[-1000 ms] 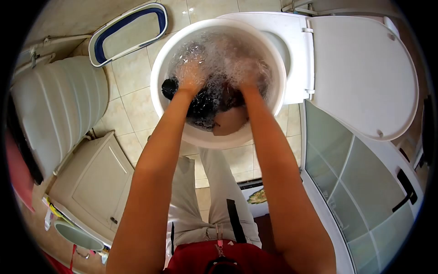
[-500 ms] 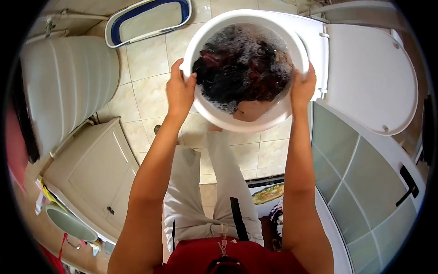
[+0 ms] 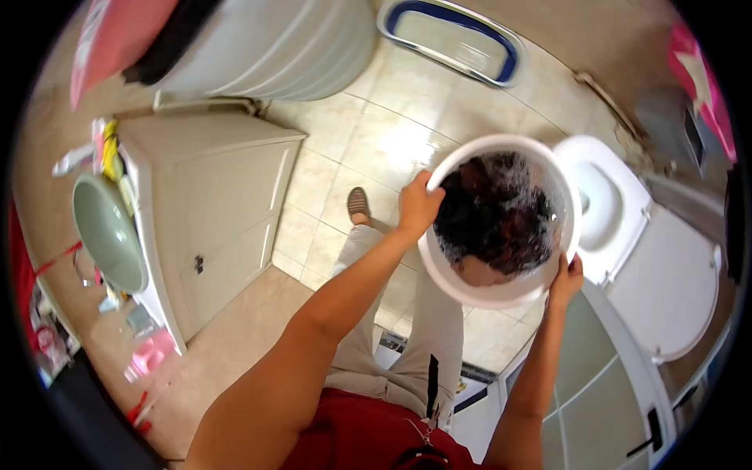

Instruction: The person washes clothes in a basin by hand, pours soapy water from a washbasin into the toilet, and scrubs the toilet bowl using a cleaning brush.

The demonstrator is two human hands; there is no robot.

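A white round wash basin (image 3: 505, 296) is held up in front of me, above the tiled floor and beside the open toilet bowl (image 3: 601, 200). Inside it, dark clothes (image 3: 489, 211) soak in foamy water; black and dark red cloth shows, with a paler pinkish patch near the front. My left hand (image 3: 420, 207) grips the rim on the left side. Closed on the opposite, lower right part of the rim is my right hand (image 3: 565, 280). The underside of the basin is hidden.
A blue-and-white folding tub (image 3: 450, 39) lies on the floor at the back. A cabinet (image 3: 227, 211) with a green washbasin (image 3: 110, 233) stands left, below a large pale ribbed container (image 3: 290, 47). The raised toilet lid (image 3: 666, 282) and a glass door panel (image 3: 595, 352) are at right.
My view has turned, so the cabinet and sink show more fully. The basin has come off the toilet's side, leaving the bowl visible. Both hands still hold its rim.
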